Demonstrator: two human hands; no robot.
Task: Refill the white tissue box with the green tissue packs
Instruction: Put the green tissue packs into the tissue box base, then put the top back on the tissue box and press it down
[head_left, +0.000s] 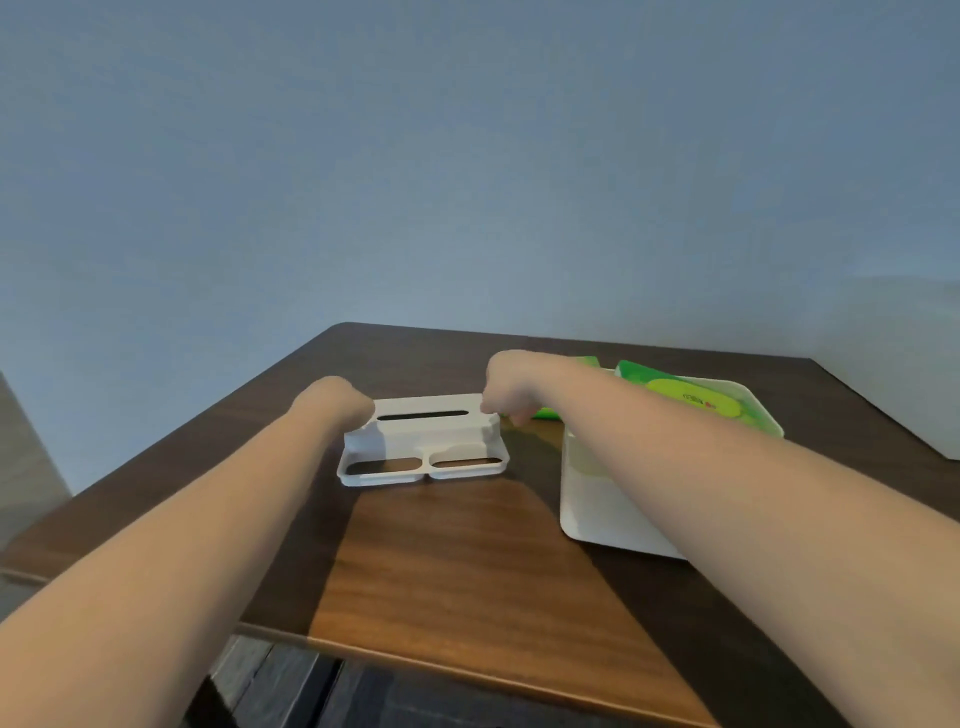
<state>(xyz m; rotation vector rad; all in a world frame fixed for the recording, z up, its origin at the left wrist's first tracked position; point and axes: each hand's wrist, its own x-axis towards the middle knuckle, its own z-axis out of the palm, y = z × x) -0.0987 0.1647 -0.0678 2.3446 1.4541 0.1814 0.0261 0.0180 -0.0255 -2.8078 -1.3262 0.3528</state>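
Observation:
A white tissue box lid with a long slot on top and two open compartments at its front stands on the brown table. My left hand grips its left end and my right hand grips its right end. To the right stands the open white tissue box, partly hidden by my right forearm. A green tissue pack lies in it, tilted, at its far side. More green shows just behind my right hand.
The table's near edge runs across the bottom, with dark floor below it. A grey-blue wall rises behind the table. The table's far right corner is cut at an angle, and a pale surface shows past the left edge.

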